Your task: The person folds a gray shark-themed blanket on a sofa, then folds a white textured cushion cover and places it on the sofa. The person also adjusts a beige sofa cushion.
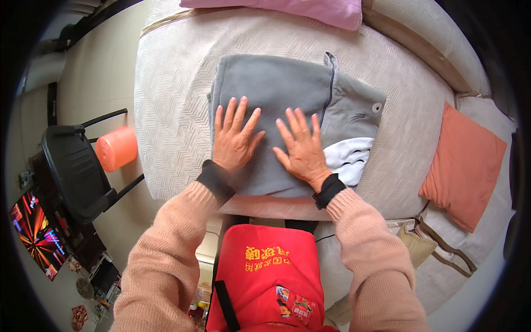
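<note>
A grey fleece blanket lies folded on the pale, zigzag-textured sofa cover. My left hand rests palm down on its left half, fingers spread. On the right half, my right hand also lies flat with fingers apart, beside a dark piped seam. Right of that seam is a grey panel with an embroidered eye, whisker lines and a white belly patch bearing dark arcs. A small fabric loop sticks up at the seam's far end. Neither hand grips anything.
A pink cushion lies at the far edge, an orange cushion to the right. A black chair and an orange plastic stool or bin stand on the floor at left. The red apron I wear bears writing.
</note>
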Action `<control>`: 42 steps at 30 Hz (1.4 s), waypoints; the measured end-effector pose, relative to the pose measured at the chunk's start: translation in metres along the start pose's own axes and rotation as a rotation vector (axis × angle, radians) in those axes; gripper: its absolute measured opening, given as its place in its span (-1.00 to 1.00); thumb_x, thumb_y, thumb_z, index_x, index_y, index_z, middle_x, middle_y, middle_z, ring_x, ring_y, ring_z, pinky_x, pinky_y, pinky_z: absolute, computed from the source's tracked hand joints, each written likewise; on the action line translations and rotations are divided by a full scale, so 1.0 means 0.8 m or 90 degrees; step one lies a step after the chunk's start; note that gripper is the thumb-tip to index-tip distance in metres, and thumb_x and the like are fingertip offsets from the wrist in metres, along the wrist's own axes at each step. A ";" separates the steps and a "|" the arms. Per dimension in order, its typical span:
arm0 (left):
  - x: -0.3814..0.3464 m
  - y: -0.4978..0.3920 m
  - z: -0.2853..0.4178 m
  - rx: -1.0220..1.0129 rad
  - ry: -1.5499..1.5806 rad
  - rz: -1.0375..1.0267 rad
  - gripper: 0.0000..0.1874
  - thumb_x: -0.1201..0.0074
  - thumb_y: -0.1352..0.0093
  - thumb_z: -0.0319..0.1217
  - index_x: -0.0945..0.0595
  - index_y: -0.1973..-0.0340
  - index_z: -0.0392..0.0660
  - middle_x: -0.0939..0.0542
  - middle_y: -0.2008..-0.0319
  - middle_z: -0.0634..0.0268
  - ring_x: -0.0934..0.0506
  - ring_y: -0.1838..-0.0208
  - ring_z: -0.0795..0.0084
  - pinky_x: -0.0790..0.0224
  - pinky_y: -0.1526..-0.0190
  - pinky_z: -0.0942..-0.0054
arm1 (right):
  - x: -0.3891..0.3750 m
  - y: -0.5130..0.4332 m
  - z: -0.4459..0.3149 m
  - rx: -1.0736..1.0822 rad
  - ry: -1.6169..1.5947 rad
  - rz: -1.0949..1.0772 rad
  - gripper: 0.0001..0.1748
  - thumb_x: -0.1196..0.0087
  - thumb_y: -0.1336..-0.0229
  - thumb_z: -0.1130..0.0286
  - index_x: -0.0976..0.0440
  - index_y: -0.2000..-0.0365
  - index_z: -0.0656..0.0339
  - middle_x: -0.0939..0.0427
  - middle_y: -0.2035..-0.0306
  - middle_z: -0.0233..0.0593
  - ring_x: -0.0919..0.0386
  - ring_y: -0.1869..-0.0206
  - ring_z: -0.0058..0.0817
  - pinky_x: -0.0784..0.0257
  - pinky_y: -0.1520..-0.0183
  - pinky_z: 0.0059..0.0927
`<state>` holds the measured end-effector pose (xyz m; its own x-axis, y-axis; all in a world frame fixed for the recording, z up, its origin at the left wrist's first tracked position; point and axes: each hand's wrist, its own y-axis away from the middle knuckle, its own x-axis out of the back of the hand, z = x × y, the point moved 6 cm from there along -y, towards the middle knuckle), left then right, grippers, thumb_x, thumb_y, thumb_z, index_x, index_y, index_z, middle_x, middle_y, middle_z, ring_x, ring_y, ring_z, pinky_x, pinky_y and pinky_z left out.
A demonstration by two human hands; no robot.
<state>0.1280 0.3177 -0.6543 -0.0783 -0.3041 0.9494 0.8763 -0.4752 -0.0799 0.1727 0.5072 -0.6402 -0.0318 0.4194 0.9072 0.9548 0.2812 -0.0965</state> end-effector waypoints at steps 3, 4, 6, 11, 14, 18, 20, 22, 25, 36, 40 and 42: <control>-0.029 0.020 -0.037 0.154 -0.157 -0.145 -0.41 0.07 -0.51 -0.08 -0.36 -0.39 -0.04 -0.17 -0.51 0.05 -0.02 -0.57 -0.05 0.31 -0.51 -0.16 | -0.023 0.032 0.034 -0.091 0.050 -0.141 -0.18 -0.22 -0.14 -0.03 -0.29 -0.32 0.14 -0.13 -0.46 0.00 -0.03 -0.52 -0.09 0.18 -0.51 0.23; -0.035 0.030 -0.053 0.214 -0.166 -0.181 -0.42 0.13 -0.54 -0.11 -0.32 -0.42 -0.05 -0.14 -0.52 0.07 -0.01 -0.58 -0.04 0.33 -0.51 -0.19 | -0.005 0.043 0.054 -0.103 0.091 -0.070 -0.18 -0.19 -0.17 -0.03 -0.27 -0.33 0.14 -0.12 -0.46 0.01 -0.02 -0.53 -0.08 0.19 -0.50 0.24; -0.028 0.042 -0.061 0.191 -0.135 -0.116 -0.41 0.11 -0.54 -0.10 -0.32 -0.42 -0.07 -0.12 -0.53 0.08 0.00 -0.57 -0.07 0.33 -0.50 -0.19 | 0.042 0.078 0.099 -0.175 0.166 0.023 -0.18 -0.16 -0.21 -0.03 -0.23 -0.36 0.14 -0.10 -0.47 0.03 0.01 -0.54 -0.06 0.20 -0.50 0.26; -0.006 0.084 -0.018 0.108 -0.029 -0.008 -0.39 0.05 -0.51 -0.09 -0.33 -0.40 -0.06 -0.12 -0.52 0.01 0.01 -0.57 -0.11 0.33 -0.50 -0.20 | 0.086 0.163 0.134 -0.242 0.166 0.134 -0.18 -0.10 -0.27 -0.02 -0.16 -0.39 0.18 -0.06 -0.47 0.08 0.06 -0.55 -0.01 0.21 -0.49 0.27; -0.031 0.103 -0.002 0.101 -0.107 -0.178 -0.38 -0.01 -0.49 -0.10 -0.34 -0.40 -0.07 -0.11 -0.52 -0.01 0.00 -0.57 -0.12 0.31 -0.50 -0.20 | 0.036 0.211 0.140 -0.352 0.152 0.027 -0.18 -0.02 -0.35 -0.06 -0.14 -0.38 0.28 -0.11 -0.45 0.11 -0.05 -0.50 0.04 0.16 -0.50 0.18; -0.039 0.121 -0.015 0.090 -0.147 -0.099 -0.33 -0.09 -0.46 -0.11 -0.33 -0.38 -0.15 -0.14 -0.49 -0.08 -0.06 -0.55 -0.07 0.19 -0.50 -0.09 | 0.015 0.317 0.177 -0.669 -0.142 0.125 -0.17 0.01 -0.38 -0.07 -0.10 -0.38 0.34 -0.20 -0.40 0.13 -0.16 -0.43 0.05 0.02 -0.48 -0.05; -0.033 0.142 -0.040 0.250 0.028 -0.002 -0.30 -0.15 -0.44 -0.13 -0.32 -0.37 -0.24 -0.15 -0.47 -0.15 -0.11 -0.52 -0.11 0.10 -0.49 0.00 | 0.007 0.348 0.169 -0.671 -0.292 0.124 -0.16 0.00 -0.39 -0.06 -0.08 -0.38 0.38 -0.24 -0.38 0.09 -0.20 -0.41 -0.01 -0.04 -0.46 -0.18; -0.031 0.172 -0.059 0.433 0.168 0.025 -0.23 -0.22 -0.41 -0.16 -0.29 -0.35 -0.39 -0.22 -0.40 -0.27 -0.20 -0.46 -0.14 -0.04 -0.44 0.13 | -0.006 0.373 0.150 -0.749 -0.546 0.196 -0.14 -0.05 -0.37 -0.05 -0.08 -0.38 0.39 -0.27 -0.37 0.03 -0.20 -0.41 -0.10 -0.07 -0.44 -0.22; -0.023 0.197 -0.053 0.494 0.230 -0.009 -0.27 -0.23 -0.41 -0.20 -0.32 -0.31 -0.41 -0.42 -0.27 -0.16 -0.40 -0.33 0.00 -0.18 -0.36 0.16 | -0.037 0.383 0.103 -0.904 -0.880 0.400 -0.12 -0.21 -0.28 0.06 -0.08 -0.40 0.28 -0.31 -0.34 -0.19 -0.23 -0.37 -0.25 -0.14 -0.37 -0.17; -0.028 0.217 -0.053 0.728 0.684 -0.170 -0.52 -0.30 -0.31 -0.40 -0.53 -0.10 -0.31 -0.65 0.05 0.15 -0.59 0.06 0.36 -0.43 -0.05 0.39 | -0.086 0.320 0.043 -0.927 -1.201 0.512 -0.41 -0.37 -0.11 0.38 -0.42 -0.14 0.20 -0.49 -0.13 -0.32 -0.42 -0.14 -0.33 -0.34 -0.17 -0.17; -0.034 0.223 -0.055 0.708 0.729 -0.130 -0.55 -0.27 -0.33 -0.44 -0.54 -0.10 -0.29 -0.66 0.07 0.20 -0.59 0.10 0.41 -0.44 -0.01 0.40 | -0.078 0.328 0.041 -0.951 -1.181 0.496 -0.39 -0.35 -0.10 0.43 -0.39 -0.17 0.18 -0.48 -0.14 -0.32 -0.41 -0.18 -0.31 -0.30 -0.25 -0.13; -0.040 0.228 -0.061 0.736 0.721 -0.126 -0.56 -0.25 -0.34 -0.45 -0.53 -0.11 -0.27 -0.66 0.07 0.22 -0.58 0.09 0.41 -0.44 -0.01 0.40 | -0.075 0.330 0.038 -0.964 -1.178 0.494 -0.37 -0.35 -0.10 0.43 -0.38 -0.18 0.16 -0.48 -0.14 -0.33 -0.41 -0.18 -0.32 -0.29 -0.25 -0.13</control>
<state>0.2676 0.2005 -0.7140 -0.0584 -0.9822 0.1784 0.6394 0.1004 0.7623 0.4181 0.5822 -0.7324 0.9158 0.2954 -0.2721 0.3691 -0.3519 0.8602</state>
